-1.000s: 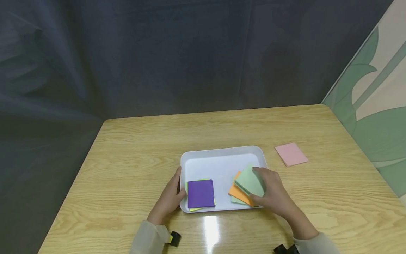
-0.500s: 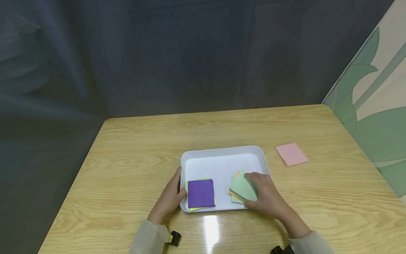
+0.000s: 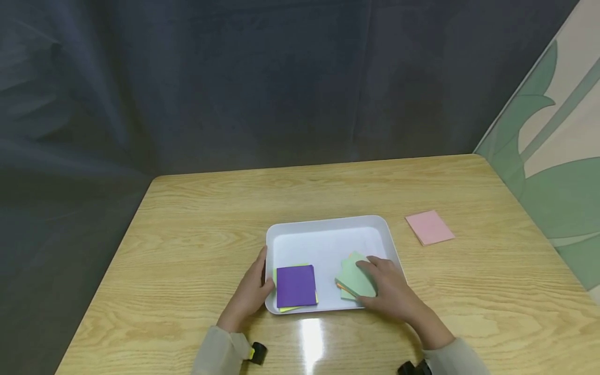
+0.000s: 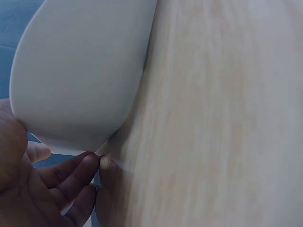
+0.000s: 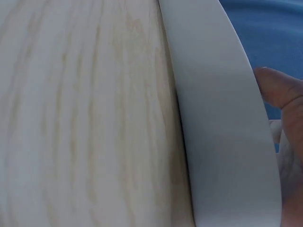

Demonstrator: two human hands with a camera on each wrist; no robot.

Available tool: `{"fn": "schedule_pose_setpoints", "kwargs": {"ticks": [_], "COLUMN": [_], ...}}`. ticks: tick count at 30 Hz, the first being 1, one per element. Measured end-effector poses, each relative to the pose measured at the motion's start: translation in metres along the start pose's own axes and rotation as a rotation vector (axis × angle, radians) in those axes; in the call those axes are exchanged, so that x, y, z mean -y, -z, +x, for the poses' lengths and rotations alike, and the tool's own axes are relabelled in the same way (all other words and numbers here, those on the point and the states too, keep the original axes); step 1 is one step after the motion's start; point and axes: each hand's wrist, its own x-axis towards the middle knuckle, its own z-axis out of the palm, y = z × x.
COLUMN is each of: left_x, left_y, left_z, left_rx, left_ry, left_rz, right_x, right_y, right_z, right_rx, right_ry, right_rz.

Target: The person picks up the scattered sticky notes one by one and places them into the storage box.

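A white tray (image 3: 328,239) lies on the table. My left hand (image 3: 250,291) grips its left side, thumb at the rim and fingers against the outer wall; the left wrist view shows the fingers bent at the tray's corner. My right hand (image 3: 389,289) reaches over the tray's right side and holds light green sticky notes (image 3: 354,276) between thumb and fingers. They lie over an orange pad (image 3: 340,286) and another light green pad (image 3: 347,295), mostly hidden. Purple sticky notes (image 3: 296,286) sit on yellow ones (image 3: 290,309) at the tray's left front.
Pink sticky notes (image 3: 429,227) rest on the wooden table (image 3: 211,208), right of the tray. A dark curtain (image 3: 300,83) hangs behind the table, and a panel with green leaf shapes (image 3: 562,208) stands at the right.
My right hand has moved left and slightly down with the light green sticky notes, which now cover most of the orange pad. The left hand and tray have stayed put.
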Motion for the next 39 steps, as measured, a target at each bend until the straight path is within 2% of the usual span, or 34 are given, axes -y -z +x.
{"fn": "schedule_pose_setpoints", "kwargs": {"ticks": [3, 7, 11, 14, 20, 26, 30, 35, 39], "left_x": [0.000, 0.001, 0.001, 0.002, 0.002, 0.001, 0.001, 0.001, 0.001], "left_y": [0.000, 0.000, -0.001, -0.001, 0.000, 0.000, 0.000, 0.000, -0.001], "left_z": [0.000, 0.000, 0.000, 0.000, 0.000, 0.000, 0.000, 0.000, 0.000], "left_rx": [0.001, 0.002, -0.001, -0.002, 0.000, 0.002, 0.005, 0.006, 0.003], "left_ry": [-0.001, -0.004, -0.007, -0.003, 0.000, -0.005, 0.002, 0.002, -0.005], "left_rz": [-0.003, -0.006, -0.005, -0.008, -0.011, -0.020, -0.022, -0.021, -0.018], "right_x": [0.000, -0.003, -0.011, -0.021, -0.053, -0.089, -0.107, -0.119, -0.124], "right_y": [0.002, 0.008, 0.021, 0.035, 0.058, 0.069, 0.075, 0.080, 0.082], "right_z": [0.000, 0.002, 0.005, 0.010, 0.015, 0.011, 0.009, 0.010, 0.015], "right_rx": [0.034, 0.048, -0.033, -0.110, -0.163, -0.156, -0.126, -0.046, -0.003], "right_ry": [-0.007, 0.013, 0.054, 0.035, -0.030, -0.054, -0.078, -0.171, -0.190], "right_rz": [0.014, 0.088, 0.162, 0.164, 0.116, 0.014, -0.088, -0.125, -0.168]}}
